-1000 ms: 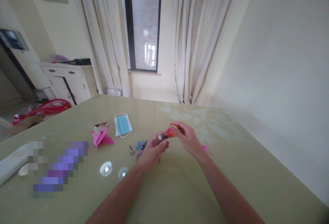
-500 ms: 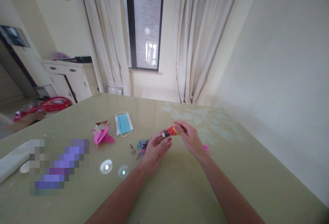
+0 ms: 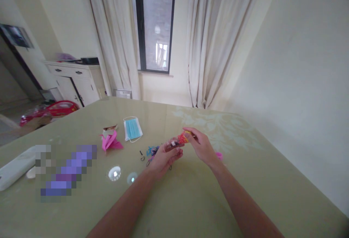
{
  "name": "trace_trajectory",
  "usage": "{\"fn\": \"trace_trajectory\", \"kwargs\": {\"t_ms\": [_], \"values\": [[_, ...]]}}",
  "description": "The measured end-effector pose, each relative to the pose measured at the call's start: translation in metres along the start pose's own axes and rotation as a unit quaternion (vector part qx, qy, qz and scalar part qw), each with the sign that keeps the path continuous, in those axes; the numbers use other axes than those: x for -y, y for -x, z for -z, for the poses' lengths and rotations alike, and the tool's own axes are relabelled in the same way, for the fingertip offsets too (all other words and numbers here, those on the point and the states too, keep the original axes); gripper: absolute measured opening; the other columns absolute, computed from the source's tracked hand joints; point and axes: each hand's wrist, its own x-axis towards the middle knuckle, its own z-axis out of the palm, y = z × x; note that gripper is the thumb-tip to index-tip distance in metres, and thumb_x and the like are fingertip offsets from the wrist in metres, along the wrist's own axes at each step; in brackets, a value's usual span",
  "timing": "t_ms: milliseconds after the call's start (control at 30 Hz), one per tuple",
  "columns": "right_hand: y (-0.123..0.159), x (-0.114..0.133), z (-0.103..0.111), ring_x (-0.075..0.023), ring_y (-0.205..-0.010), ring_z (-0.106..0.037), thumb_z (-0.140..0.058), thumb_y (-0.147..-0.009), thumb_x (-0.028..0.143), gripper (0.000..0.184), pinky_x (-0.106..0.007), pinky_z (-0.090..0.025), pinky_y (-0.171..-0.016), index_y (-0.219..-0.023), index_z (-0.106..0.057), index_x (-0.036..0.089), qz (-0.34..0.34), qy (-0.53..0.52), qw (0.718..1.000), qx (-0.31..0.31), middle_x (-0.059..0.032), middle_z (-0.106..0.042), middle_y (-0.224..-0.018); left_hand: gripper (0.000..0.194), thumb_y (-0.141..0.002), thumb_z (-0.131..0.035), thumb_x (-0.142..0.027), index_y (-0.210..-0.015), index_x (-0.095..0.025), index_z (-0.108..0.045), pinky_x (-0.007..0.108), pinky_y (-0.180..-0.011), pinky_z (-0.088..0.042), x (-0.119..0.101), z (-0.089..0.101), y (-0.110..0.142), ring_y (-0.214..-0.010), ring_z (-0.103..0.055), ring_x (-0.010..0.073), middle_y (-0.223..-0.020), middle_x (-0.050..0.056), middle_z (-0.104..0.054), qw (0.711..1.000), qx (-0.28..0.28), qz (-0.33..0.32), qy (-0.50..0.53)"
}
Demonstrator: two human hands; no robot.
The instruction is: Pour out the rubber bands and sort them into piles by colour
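Between my hands is a small, tube-like packet [image 3: 182, 138], red and yellow at its right part, with a dark and white patch toward the left. The fingers of my left hand [image 3: 163, 161] are closed around its left end. At its yellow right end, my right hand [image 3: 201, 145] pinches it between thumb and fingers. A small heap of blue, black and pink elastic bands [image 3: 151, 151] lies on the table, partly hidden behind my left hand. A few loose black bands [image 3: 143, 158] lie just left of the heap.
Left on the glossy green table [image 3: 185, 198] are a blue face mask [image 3: 133, 129], a folded pink paper piece [image 3: 111, 142], a white long object [image 3: 17, 167] and a blurred-out purple shape [image 3: 71, 170]. A pink item [image 3: 219, 155] sits beyond my right wrist.
The view has shifted slightly, so the table items appear a little further right and higher. Both hands keep hold of the packet in nearly the same pose.
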Motion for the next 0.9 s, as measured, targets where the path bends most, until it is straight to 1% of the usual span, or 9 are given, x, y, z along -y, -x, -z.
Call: {"fn": "trace_trajectory", "kwargs": {"t_ms": [100, 167, 267, 367, 467, 567, 633, 800, 900], "values": [[-0.001, -0.004, 0.003, -0.0266, -0.104, -0.074, -0.059, -0.099, 0.053, 0.043, -0.04, -0.057, -0.093, -0.122, -0.074, 0.021, -0.004, 0.005, 1.0, -0.021, -0.011, -0.078, -0.119, 0.044, -0.066, -0.097, -0.018, -0.101, -0.015, -0.071, 0.025, -0.082, -0.062, 0.005, -0.001, -0.004, -0.08, -0.075, 0.0129, -0.103, 0.01, -0.081, 0.998, -0.059, -0.015, 0.008], [-0.002, -0.006, 0.005, -0.0269, -0.103, -0.074, -0.059, -0.099, 0.055, 0.043, -0.04, -0.057, -0.092, -0.122, -0.075, 0.021, -0.008, 0.007, 0.999, -0.03, -0.0107, -0.078, -0.119, 0.044, -0.063, -0.099, -0.017, -0.096, -0.015, -0.069, 0.024, -0.08, -0.063, 0.006, 0.0, -0.006, -0.081, -0.076, 0.0141, -0.098, 0.009, -0.082, 0.996, -0.087, -0.019, 0.011], [-0.003, -0.006, 0.008, -0.0273, -0.101, -0.074, -0.06, -0.098, 0.056, 0.044, -0.04, -0.058, -0.09, -0.12, -0.075, 0.021, -0.015, 0.013, 0.999, -0.039, -0.0108, -0.079, -0.117, 0.042, -0.065, -0.098, -0.016, -0.094, -0.016, -0.067, 0.023, -0.079, -0.063, 0.002, 0.004, -0.008, -0.081, -0.077, 0.0142, -0.096, 0.009, -0.082, 0.994, -0.11, -0.018, -0.001], [-0.004, -0.006, 0.01, -0.0269, -0.1, -0.073, -0.059, -0.099, 0.056, 0.045, -0.039, -0.058, -0.089, -0.12, -0.075, 0.02, -0.019, 0.007, 0.998, -0.059, -0.0111, -0.078, -0.115, 0.042, -0.069, -0.096, -0.018, -0.099, -0.019, -0.067, 0.02, -0.075, -0.062, -0.004, 0.006, -0.007, -0.083, -0.078, 0.0142, -0.1, 0.008, -0.082, 0.992, -0.125, -0.018, -0.011], [-0.004, -0.006, 0.011, -0.0266, -0.099, -0.073, -0.059, -0.099, 0.057, 0.046, -0.039, -0.057, -0.09, -0.119, -0.075, 0.019, -0.02, -0.007, 0.998, -0.063, -0.0108, -0.079, -0.113, 0.042, -0.07, -0.095, -0.017, -0.105, -0.019, -0.071, 0.024, -0.081, -0.062, -0.008, 0.005, -0.004, -0.091, -0.078, 0.016, -0.108, 0.008, -0.08, 0.995, -0.096, -0.011, -0.005], [-0.003, -0.006, 0.008, -0.0267, -0.099, -0.073, -0.06, -0.098, 0.058, 0.046, -0.04, -0.058, -0.089, -0.12, -0.075, 0.02, -0.024, -0.022, 0.999, -0.043, -0.0106, -0.079, -0.114, 0.044, -0.072, -0.094, -0.019, -0.112, -0.019, -0.075, 0.031, -0.091, -0.061, -0.01, 0.003, 0.001, -0.104, -0.075, 0.0196, -0.12, 0.009, -0.076, 0.999, -0.037, 0.002, 0.009], [-0.001, -0.005, 0.005, -0.0265, -0.099, -0.074, -0.061, -0.098, 0.057, 0.046, -0.04, -0.058, -0.09, -0.121, -0.075, 0.02, -0.027, -0.03, 0.999, -0.022, -0.0103, -0.079, -0.114, 0.046, -0.074, -0.094, -0.021, -0.116, -0.02, -0.076, 0.035, -0.093, -0.059, -0.011, 0.002, 0.004, -0.108, -0.073, 0.0214, -0.126, 0.01, -0.074, 1.0, 0.0, 0.014, 0.009], [0.002, -0.003, -0.001, -0.0251, -0.098, -0.074, -0.059, -0.1, 0.056, 0.045, -0.039, -0.058, -0.091, -0.123, -0.073, 0.021, -0.02, -0.038, 0.999, 0.015, -0.0091, -0.079, -0.11, 0.045, -0.075, -0.093, -0.024, -0.117, -0.024, -0.077, 0.037, -0.094, -0.057, -0.008, 0.005, 0.004, -0.102, -0.073, 0.0206, -0.134, 0.01, -0.071, 0.998, 0.055, 0.026, -0.009], [0.003, -0.004, 0.0, -0.0254, -0.103, -0.073, -0.059, -0.1, 0.053, 0.042, -0.038, -0.056, -0.092, -0.123, -0.073, 0.021, -0.009, -0.032, 0.999, 0.039, -0.0092, -0.077, -0.116, 0.044, -0.075, -0.093, -0.028, -0.116, -0.022, -0.078, 0.035, -0.089, -0.057, -0.006, 0.007, 0.001, -0.092, -0.073, 0.0176, -0.13, 0.011, -0.073, 0.998, 0.042, 0.024, -0.042]]}}
